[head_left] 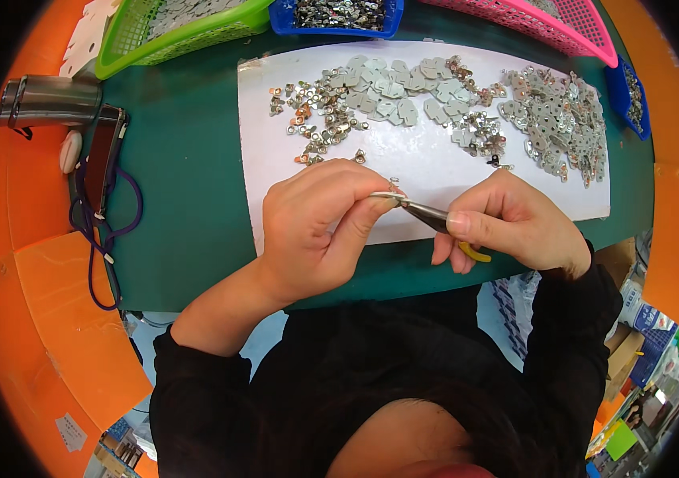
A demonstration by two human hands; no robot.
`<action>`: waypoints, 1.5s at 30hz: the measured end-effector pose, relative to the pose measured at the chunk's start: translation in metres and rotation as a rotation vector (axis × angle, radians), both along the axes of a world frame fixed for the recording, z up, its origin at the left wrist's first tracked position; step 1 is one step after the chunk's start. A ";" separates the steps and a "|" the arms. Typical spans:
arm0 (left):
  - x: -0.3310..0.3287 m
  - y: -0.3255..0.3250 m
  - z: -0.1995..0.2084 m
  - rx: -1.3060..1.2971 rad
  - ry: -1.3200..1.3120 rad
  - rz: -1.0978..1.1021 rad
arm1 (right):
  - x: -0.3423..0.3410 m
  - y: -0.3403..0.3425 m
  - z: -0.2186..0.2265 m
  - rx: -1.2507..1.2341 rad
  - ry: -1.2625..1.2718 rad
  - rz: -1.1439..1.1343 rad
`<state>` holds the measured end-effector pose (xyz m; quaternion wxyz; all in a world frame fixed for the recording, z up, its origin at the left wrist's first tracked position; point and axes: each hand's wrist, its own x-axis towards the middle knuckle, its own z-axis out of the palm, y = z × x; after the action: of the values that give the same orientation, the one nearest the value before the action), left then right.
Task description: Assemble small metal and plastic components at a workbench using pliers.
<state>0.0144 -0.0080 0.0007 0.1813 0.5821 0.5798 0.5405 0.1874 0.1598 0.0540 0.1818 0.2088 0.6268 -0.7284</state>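
**Green table [188, 247], white board [435, 179] on top: two hands working over its near edge**

Forearms are coming in from below, black sleeves ending short of the wrists. Left hand [315, 227] is bending inward, thumb and index closing on a small metal part [386, 195]. Right hand [515, 223] is wrapping around pliers [427, 215], thumb on top, yellow handle showing underneath.

Part is sitting between the hands, at the left fingertips; plier nose is pointing left and meeting it. Can't tell if the jaws are biting.

Counts: 1 pliers, 1 pinched part. Beyond the hands, loose stock is lying in heaps, too many to count: small clips [323, 119] left, grey plates [387, 88] middle, perforated plates [559, 119] right. Farther out, 1 green basket [116, 56], 1 pink basket [551, 36] and 2 blue trays [335, 33] are holding more pieces.
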 end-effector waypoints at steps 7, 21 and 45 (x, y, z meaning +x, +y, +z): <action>0.001 0.001 0.000 0.014 0.023 -0.001 | 0.000 0.002 0.004 0.040 -0.006 -0.006; 0.013 0.000 -0.011 0.023 -0.008 0.167 | 0.004 -0.030 -0.007 0.784 0.184 -0.041; 0.012 0.001 -0.011 0.023 -0.155 0.199 | -0.002 -0.045 -0.023 0.866 0.338 -0.275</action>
<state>0.0260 -0.0075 -0.0103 0.1644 0.4802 0.6126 0.6059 0.1854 0.1150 0.0308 -0.1243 0.2247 0.8596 -0.4418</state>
